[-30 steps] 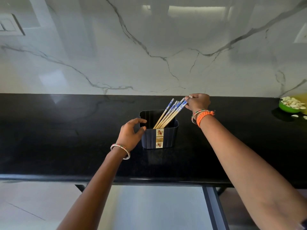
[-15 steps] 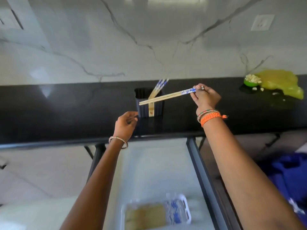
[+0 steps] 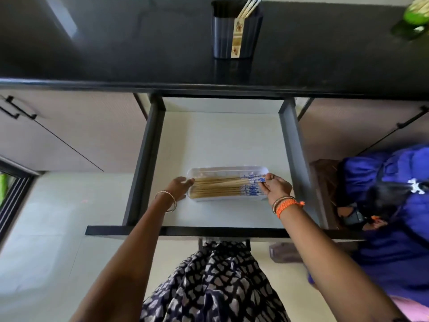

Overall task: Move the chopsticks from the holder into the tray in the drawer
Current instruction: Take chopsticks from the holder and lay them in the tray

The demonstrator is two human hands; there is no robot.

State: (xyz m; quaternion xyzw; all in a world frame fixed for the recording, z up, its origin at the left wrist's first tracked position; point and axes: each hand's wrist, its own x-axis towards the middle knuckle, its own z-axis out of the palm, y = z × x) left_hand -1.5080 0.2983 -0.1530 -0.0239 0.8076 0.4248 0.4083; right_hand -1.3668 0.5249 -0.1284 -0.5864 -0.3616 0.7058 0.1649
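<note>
A clear plastic tray (image 3: 232, 169) lies in the open drawer (image 3: 222, 140), holding several wooden chopsticks (image 3: 222, 187) with blue-patterned ends laid lengthwise. My right hand (image 3: 276, 187) pinches the blue ends of chopsticks at the tray's right end. At the tray's left end, my left hand (image 3: 180, 185) rests against the wall and the chopstick tips. The dark ribbed holder (image 3: 222, 36) stands on the black countertop (image 3: 116, 43) above, with a few chopsticks (image 3: 249, 5) still leaning in it.
Dark drawer side rails (image 3: 292, 147) frame the white drawer floor. A person in blue clothing (image 3: 394, 205) crouches at the right. A green bowl (image 3: 415, 12) sits at the counter's far right. Cabinet handles (image 3: 16, 110) show at left.
My right hand carried the chopsticks from above the counter down into the tray. My left hand left the counter edge and came to the tray's left end. My view tilted down to the drawer.
</note>
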